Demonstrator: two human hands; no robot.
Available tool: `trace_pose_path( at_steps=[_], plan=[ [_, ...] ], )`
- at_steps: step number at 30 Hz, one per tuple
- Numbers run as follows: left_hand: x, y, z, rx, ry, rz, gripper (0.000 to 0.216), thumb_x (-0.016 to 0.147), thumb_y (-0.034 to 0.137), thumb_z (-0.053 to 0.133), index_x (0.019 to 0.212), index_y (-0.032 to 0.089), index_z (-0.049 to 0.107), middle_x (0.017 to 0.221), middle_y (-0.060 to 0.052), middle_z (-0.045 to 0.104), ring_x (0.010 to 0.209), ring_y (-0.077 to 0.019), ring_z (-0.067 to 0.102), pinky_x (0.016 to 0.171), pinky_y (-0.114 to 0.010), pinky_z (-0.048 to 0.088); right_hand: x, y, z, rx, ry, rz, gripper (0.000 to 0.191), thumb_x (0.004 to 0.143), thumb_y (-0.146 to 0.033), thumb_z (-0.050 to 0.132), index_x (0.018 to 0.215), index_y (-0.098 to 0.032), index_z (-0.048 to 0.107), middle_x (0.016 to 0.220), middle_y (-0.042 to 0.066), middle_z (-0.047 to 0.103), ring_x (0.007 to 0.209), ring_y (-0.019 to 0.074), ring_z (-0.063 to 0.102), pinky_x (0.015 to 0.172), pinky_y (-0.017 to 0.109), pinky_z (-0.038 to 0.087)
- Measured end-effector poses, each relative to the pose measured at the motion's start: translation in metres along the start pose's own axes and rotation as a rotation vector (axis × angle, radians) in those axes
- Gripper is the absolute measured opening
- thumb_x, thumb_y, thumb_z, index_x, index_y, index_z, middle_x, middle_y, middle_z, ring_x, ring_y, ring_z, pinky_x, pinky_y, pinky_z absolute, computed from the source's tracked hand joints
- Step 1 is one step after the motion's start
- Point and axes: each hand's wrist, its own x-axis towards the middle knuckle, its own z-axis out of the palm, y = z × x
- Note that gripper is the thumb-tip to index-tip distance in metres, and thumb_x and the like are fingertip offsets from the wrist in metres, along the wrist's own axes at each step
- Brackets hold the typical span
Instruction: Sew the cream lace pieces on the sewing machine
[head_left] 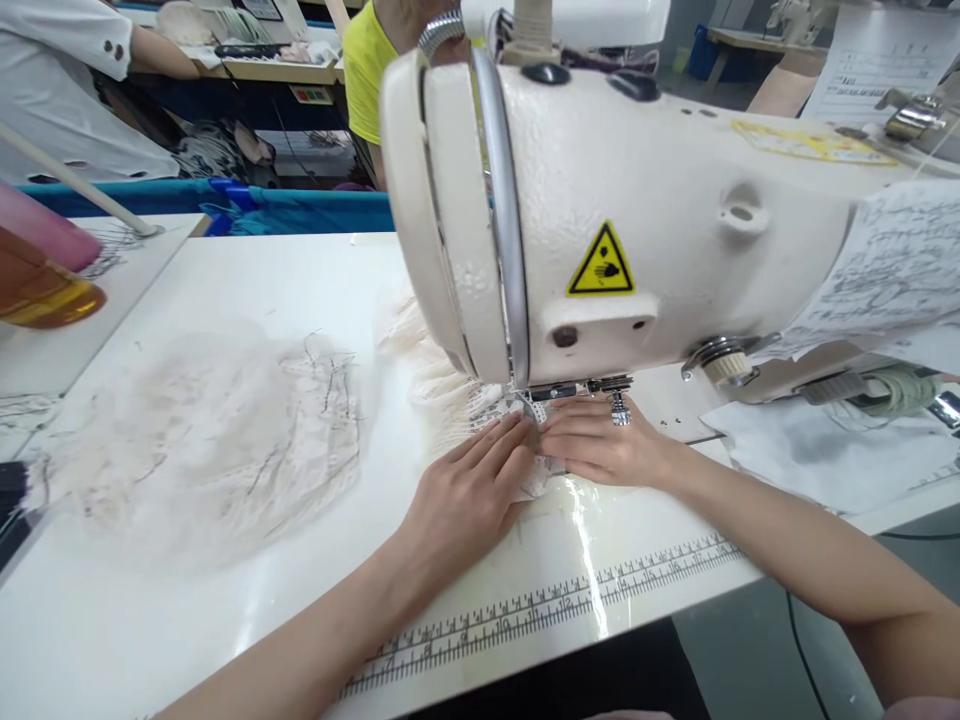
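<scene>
**Lace held flat at the needle**

Both hands lay flat with fingers together. The left hand pressed the lace piece onto the table, and the right hand touched it beside the presser foot. Fringed lace already lay past the foot, far left, and only a small part sat under the palms. The sewing machine head hid the needle. A sheer fabric heap lay left, well apart.

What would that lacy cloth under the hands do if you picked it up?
The lace would probably flop, since it lies thin and flat. Being full of holes, it is likely light. Its fine threads might snag easily.
</scene>
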Motion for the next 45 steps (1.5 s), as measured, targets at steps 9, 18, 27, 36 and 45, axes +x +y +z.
trace_pose_path(
  at_steps=[9, 18, 27, 36, 45],
  plan=[
    [-0.004, -0.004, 0.001, 0.08, -0.028, -0.079, 0.024, 0.092, 0.024, 0.043, 0.104, 0.01, 0.058, 0.122, -0.016, 0.063, 0.11, -0.0254, 0.062, 0.085, -0.036, 0.057, 0.002, -0.013, 0.013, -0.055, -0.036, 0.042, 0.016, 0.087, -0.009, 0.053, 0.086, -0.02, 0.064, 0.093, -0.003, 0.073, 0.087, 0.0099, 0.067, 0.097, 0.032, 0.05],
    [-0.002, -0.006, 0.002, 0.119, -0.053, -0.142, 0.025, 0.083, 0.012, 0.043, 0.103, 0.009, 0.057, 0.123, -0.017, 0.062, 0.112, -0.0258, 0.061, 0.09, -0.035, 0.055, 0.003, -0.014, 0.017, -0.097, -0.05, 0.066, 0.021, 0.086, -0.005, 0.051, 0.087, -0.021, 0.065, 0.094, -0.004, 0.073, 0.094, 0.0106, 0.066, 0.098, 0.031, 0.049],
    [-0.002, -0.007, 0.005, 0.142, -0.025, -0.159, 0.031, 0.082, 0.009, 0.043, 0.111, 0.006, 0.054, 0.123, -0.018, 0.062, 0.115, -0.0262, 0.059, 0.094, -0.036, 0.053, 0.001, -0.012, 0.015, -0.096, -0.094, 0.11, 0.023, 0.087, -0.005, 0.05, 0.093, -0.021, 0.067, 0.096, -0.001, 0.073, 0.098, 0.0122, 0.065, 0.09, 0.029, 0.051],
    [-0.003, -0.009, 0.007, 0.163, -0.035, -0.103, 0.04, 0.091, 0.017, 0.039, 0.125, 0.007, 0.056, 0.131, -0.013, 0.057, 0.121, -0.0281, 0.054, 0.097, -0.041, 0.051, 0.001, -0.007, 0.01, -0.128, -0.146, 0.088, 0.023, 0.089, -0.006, 0.048, 0.098, -0.017, 0.066, 0.101, 0.0, 0.072, 0.101, 0.0131, 0.065, 0.088, 0.028, 0.053],
    [-0.002, -0.008, 0.007, 0.145, -0.013, -0.086, 0.037, 0.093, 0.021, 0.042, 0.124, 0.007, 0.059, 0.129, -0.013, 0.058, 0.121, -0.0293, 0.054, 0.097, -0.042, 0.052, 0.005, -0.006, 0.002, -0.206, -0.071, 0.118, 0.02, 0.089, -0.011, 0.049, 0.094, -0.019, 0.067, 0.099, 0.001, 0.072, 0.092, 0.0114, 0.065, 0.076, 0.025, 0.051]
  ],
)
